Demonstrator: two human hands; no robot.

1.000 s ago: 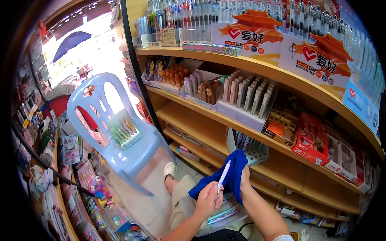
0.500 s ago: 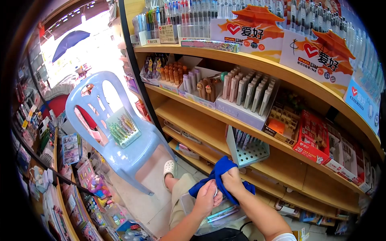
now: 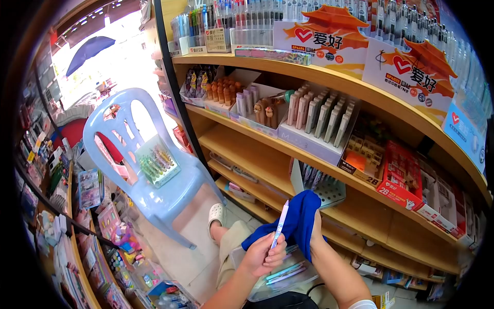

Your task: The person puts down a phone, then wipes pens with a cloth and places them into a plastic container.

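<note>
My left hand (image 3: pixel 263 255) is closed around a white and lilac pen (image 3: pixel 281 222), its tip pointing up. Blue cloth (image 3: pixel 298 219) is draped over my right hand (image 3: pixel 317 233), which grips it from the right; most of those fingers are hidden under the fabric. Pen and cloth are side by side, almost touching. Below them a clear plastic tray (image 3: pixel 257 294) rests on my lap, with several pens (image 3: pixel 285 273) lying in it. Just beyond the cloth, a perforated pale-green box (image 3: pixel 332 194) with several pens stands on a lower shelf.
A blue plastic chair (image 3: pixel 170 193) stands to the left, carrying a box of colourful pens (image 3: pixel 156 160). Wooden shelves (image 3: pixel 247 150) on the right hold display boxes of pens and a red box (image 3: pixel 399 180). Crowded goods (image 3: pixel 123 237) line the left side.
The pen in my left hand, previously mostly hidden by the cloth and fingers, now shows upright. My right hand and the cloth have shifted right, away from it.
</note>
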